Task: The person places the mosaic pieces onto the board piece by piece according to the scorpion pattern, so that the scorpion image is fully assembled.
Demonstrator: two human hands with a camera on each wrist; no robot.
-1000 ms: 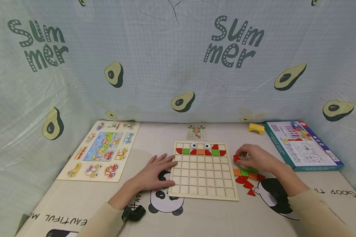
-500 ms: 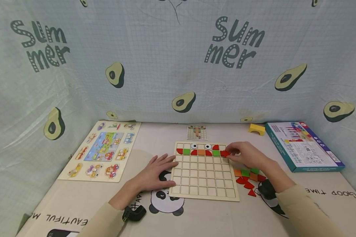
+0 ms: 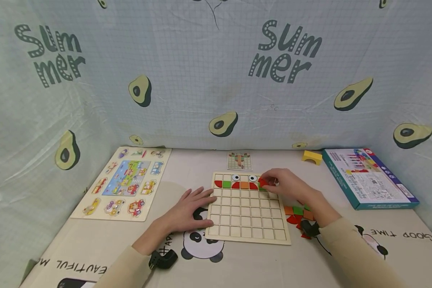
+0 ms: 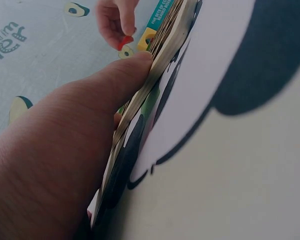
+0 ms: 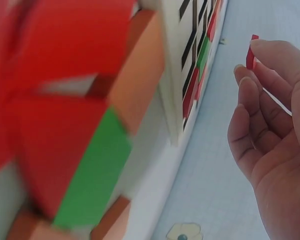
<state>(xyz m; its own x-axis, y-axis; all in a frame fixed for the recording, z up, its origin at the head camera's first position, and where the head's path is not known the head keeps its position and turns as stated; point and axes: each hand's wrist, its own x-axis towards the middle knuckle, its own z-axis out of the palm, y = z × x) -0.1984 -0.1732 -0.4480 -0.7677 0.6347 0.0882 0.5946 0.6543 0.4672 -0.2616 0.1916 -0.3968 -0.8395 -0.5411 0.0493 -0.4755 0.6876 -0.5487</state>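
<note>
Pinching a thin red piece [image 5: 251,52] between thumb and fingertips, the right hand [image 3: 288,184] hangs over the upper right part of the wooden grid board [image 3: 248,220]; the fingers are closed to the piece's thickness, the remaining ones loosely curled. The right wrist view shows the piece nearly edge-on, so its full outline cannot be told, nor how high above the cells it is. The left hand [image 3: 187,212] is spread, fingers nearly straight and gripping nothing, its thumb and fingertips touching the board's left edge. Set into the two far rows are a pair of eye pieces [image 3: 244,178], an orange square [image 3: 244,185], a green square [image 3: 227,184] and red shapes. The step in hand looks like adding one more red piece to this pattern. Judging by the position, the next move calls for turning the piece to suit its cell, lowering it flat and releasing it without nudging its neighbours, the left hand steadying the board. Just beyond lies a small pattern card [image 3: 239,161], too small to read closely; loose pieces [image 3: 298,211] lie beside the board's right edge. Farther out are a yellow arch block [image 3: 311,157], a boxed set [image 3: 371,180] and a vehicle puzzle [image 3: 126,217].
</note>
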